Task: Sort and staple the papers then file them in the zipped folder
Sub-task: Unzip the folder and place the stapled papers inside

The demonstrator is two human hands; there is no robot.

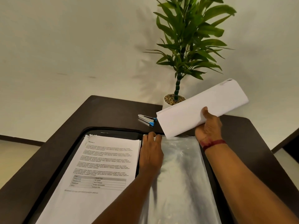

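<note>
The right hand point(210, 128) is holding a bundle of papers point(202, 107) in the air, above the far right corner of the open folder point(113, 129). Its fingers are going under the bundle and the thumb is pressing on top, so the sheets are bending into a curve. The left hand point(151, 152) is lying on the clear sleeve point(181, 167) in the folder's right half, w/ fingertips point(151, 135) curling over the sleeve's top edge, prob. pinching it open. A stack of papers point(105, 167) is lying in the left half. The stapler point(147, 119) is sitting on the bench point(105, 110) just behind the folder, near the plant pot point(165, 104).

Risks, in my judgement:
- The bundle is curving, so its corner may be catching on the sleeve mouth and creasing, esp. if the opening is staying narrow.
- The sleeve is thin and slippery, so it may be slipping from the left fingers and closing.
- I cannot tell if the bundle is stapled; if not, the sheets may be fanning out.
- A wide swing may be hitting the pot.
</note>
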